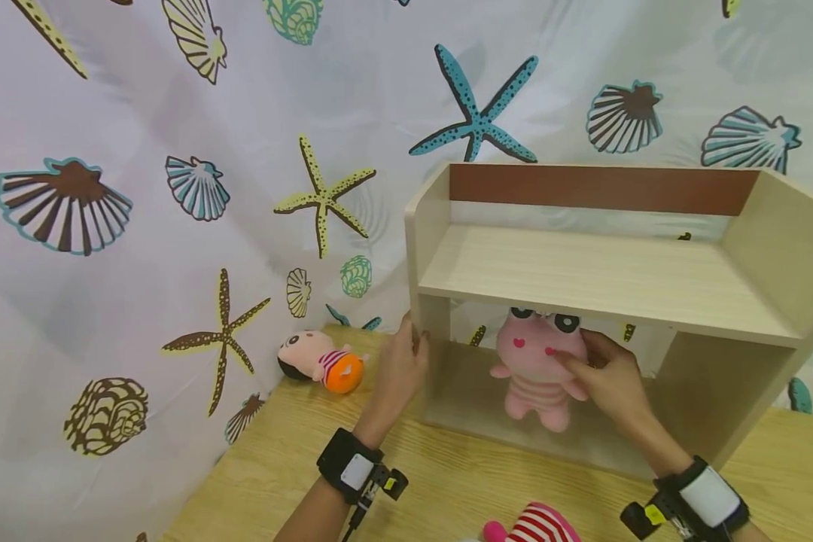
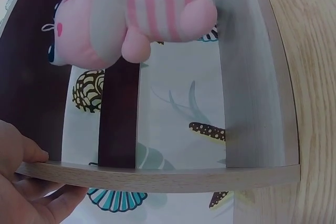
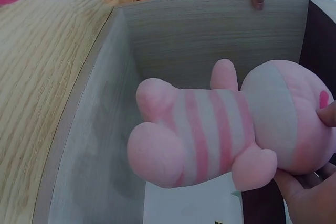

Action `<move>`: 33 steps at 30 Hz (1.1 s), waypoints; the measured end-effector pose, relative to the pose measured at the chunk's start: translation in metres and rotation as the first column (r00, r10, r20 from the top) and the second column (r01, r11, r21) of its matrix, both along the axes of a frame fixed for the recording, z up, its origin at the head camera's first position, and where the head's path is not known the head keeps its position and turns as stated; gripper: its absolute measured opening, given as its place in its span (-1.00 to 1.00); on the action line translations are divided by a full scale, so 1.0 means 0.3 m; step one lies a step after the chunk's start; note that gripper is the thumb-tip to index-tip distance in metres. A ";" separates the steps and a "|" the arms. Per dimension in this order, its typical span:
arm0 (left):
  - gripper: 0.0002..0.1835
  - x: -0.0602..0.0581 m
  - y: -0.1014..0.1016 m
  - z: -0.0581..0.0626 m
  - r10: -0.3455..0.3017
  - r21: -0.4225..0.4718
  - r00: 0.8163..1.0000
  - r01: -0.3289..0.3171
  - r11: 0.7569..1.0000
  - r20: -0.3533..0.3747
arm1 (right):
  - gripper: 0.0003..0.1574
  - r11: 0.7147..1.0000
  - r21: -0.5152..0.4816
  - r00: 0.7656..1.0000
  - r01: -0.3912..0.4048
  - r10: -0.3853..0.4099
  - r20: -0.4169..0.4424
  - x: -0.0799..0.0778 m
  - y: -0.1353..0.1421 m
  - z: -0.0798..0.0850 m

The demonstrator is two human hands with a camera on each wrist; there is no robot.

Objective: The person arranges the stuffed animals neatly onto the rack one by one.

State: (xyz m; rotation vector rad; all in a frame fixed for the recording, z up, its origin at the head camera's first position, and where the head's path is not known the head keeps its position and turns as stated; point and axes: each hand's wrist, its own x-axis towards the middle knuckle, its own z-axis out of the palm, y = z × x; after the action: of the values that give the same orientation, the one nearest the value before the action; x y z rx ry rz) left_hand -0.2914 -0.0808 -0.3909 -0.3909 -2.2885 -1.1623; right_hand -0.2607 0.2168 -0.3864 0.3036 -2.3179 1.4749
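A pink plush toy [image 1: 534, 369] with a striped belly, big dark eyes and red cheek spots hangs upright in the lower compartment of a small wooden shelf [image 1: 603, 260]. My right hand [image 1: 613, 376] holds it by the side of its head, the thumb on the front near one cheek. In the right wrist view the toy's feet and striped body [image 3: 210, 129] show in full. My left hand [image 1: 401, 361] grips the front edge of the shelf's left side panel, thumb inside and fingers outside, as the left wrist view shows of the hand [image 2: 31, 182].
On the wooden table [image 1: 271, 467], left of the shelf, lies a doll [image 1: 321, 363] with an orange bottom. A red-and-white striped plush [image 1: 538, 525] lies at the near edge of the head view. A curtain [image 1: 135, 301] with shells and starfish hangs behind.
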 end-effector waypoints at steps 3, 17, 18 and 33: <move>-0.56 0.000 -0.001 -0.001 0.005 -0.012 1.000 -0.005 1.000 0.001 | -0.42 1.000 -0.015 1.000 0.017 -0.017 -0.001 -0.021 -0.015 -0.015; -0.55 0.002 -0.013 -0.004 0.024 -0.044 1.000 -0.024 0.999 -0.008 | -0.34 0.989 -0.135 0.997 -0.064 0.068 0.027 -0.117 -0.092 -0.029; -0.56 0.000 -0.011 -0.004 0.032 -0.055 0.999 -0.032 0.998 -0.008 | -0.34 0.987 -0.142 0.996 -0.077 0.082 0.026 -0.122 -0.094 -0.029; -0.55 -0.006 -0.009 -0.008 0.029 -0.075 0.998 -0.032 0.997 -0.049 | -0.35 0.988 -0.120 0.992 -0.094 0.104 0.075 -0.245 -0.133 -0.074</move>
State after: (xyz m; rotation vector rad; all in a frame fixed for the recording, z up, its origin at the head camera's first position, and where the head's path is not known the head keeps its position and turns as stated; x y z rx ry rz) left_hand -0.2933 -0.0834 -0.3932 -0.4066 -2.2937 -1.0425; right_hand -0.3342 0.1767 -0.4087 0.3371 -2.2970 1.6924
